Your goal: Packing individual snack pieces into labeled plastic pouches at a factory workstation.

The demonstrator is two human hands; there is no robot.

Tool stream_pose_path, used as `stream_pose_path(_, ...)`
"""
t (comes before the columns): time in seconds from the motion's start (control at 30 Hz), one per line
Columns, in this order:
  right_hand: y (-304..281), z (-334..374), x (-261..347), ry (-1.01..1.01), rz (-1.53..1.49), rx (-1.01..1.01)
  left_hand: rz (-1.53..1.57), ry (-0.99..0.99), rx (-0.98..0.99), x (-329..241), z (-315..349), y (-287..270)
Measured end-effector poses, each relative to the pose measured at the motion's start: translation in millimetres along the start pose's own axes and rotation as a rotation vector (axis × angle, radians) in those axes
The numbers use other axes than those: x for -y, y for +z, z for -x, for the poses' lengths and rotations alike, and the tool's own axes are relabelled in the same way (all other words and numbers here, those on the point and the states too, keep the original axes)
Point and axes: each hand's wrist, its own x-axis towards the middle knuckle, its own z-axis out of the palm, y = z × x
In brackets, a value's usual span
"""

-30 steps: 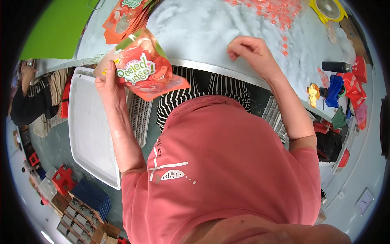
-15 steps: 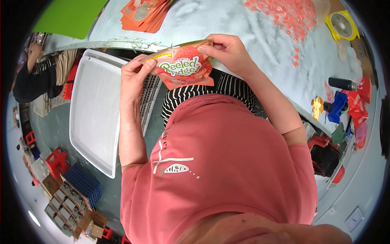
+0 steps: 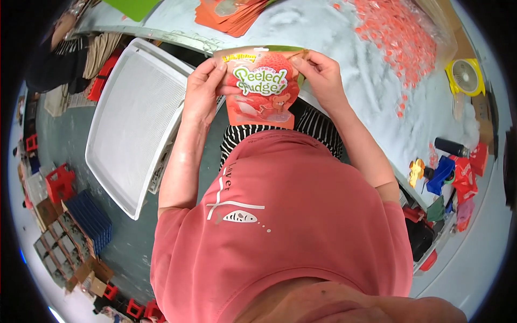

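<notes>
An orange-red printed snack pouch (image 3: 261, 91) is held upright in front of my chest, over the near edge of the pale table (image 3: 323, 32). My left hand (image 3: 203, 89) pinches its top left corner. My right hand (image 3: 318, 75) grips its top right corner. Both thumbs lie on the pouch's front face. I wear a salmon-pink shirt that fills the lower middle of the view.
A white mesh tray (image 3: 137, 121) stands at my left. A stack of orange pouches (image 3: 231, 13) lies at the table's far edge. Several small orange pieces (image 3: 398, 37) are scattered at the right, beside a yellow fan (image 3: 466, 75). Red stools and blue crates stand on the floor at the lower left.
My left hand brought the pouch from the left to the middle. My right hand left the table and took the pouch's other corner. The pouch now stands upright between both hands.
</notes>
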Motion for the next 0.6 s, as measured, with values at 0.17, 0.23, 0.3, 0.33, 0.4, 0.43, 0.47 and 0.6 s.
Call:
stream_pose_path(0.17, 13.5, 1.5, -11.0, 0.184, -0.067, 0.189, -0.033, 0.075, -0.111, -9.9, -9.7, -18.6)
stream_pose_path(0.23, 17.6, 1.8, -19.5, 0.22, -0.063, 0.175, -0.058, 0.093, -0.147, -6.1, -12.9, -21.5)
stream_pose_path(0.3, 22.1, -1.9, -22.5, 0.232, -0.08, 0.134, -0.082, 0.121, -0.193, -7.1, -15.7, -23.0)
stream_pose_path(0.33, 24.9, -3.0, -22.9, 0.23, -0.08, 0.151, -0.053, 0.109, -0.214, -11.8, -12.6, -22.9)
stream_pose_path(0.4, 27.5, -5.2, -23.3, -0.01, 0.36, 0.189, -0.024, 0.113, -0.257, -16.1, -8.6, -25.2)
stream_pose_path(0.43, 34.8, -6.3, -15.6, -0.12, 0.488, 0.228, -0.014, 0.11, -0.276, -16.6, -6.2, -32.4)
stream_pose_path(0.47, 41.0, -7.8, -12.9, -0.152, 0.473, 0.263, -0.007, 0.114, -0.293, -17.9, -7.4, -41.2)
stream_pose_path(0.6, 60.4, -12.9, -22.2, -0.231, 0.428, 0.242, 0.009, 0.2, -0.279, -34.2, -7.9, -53.3)
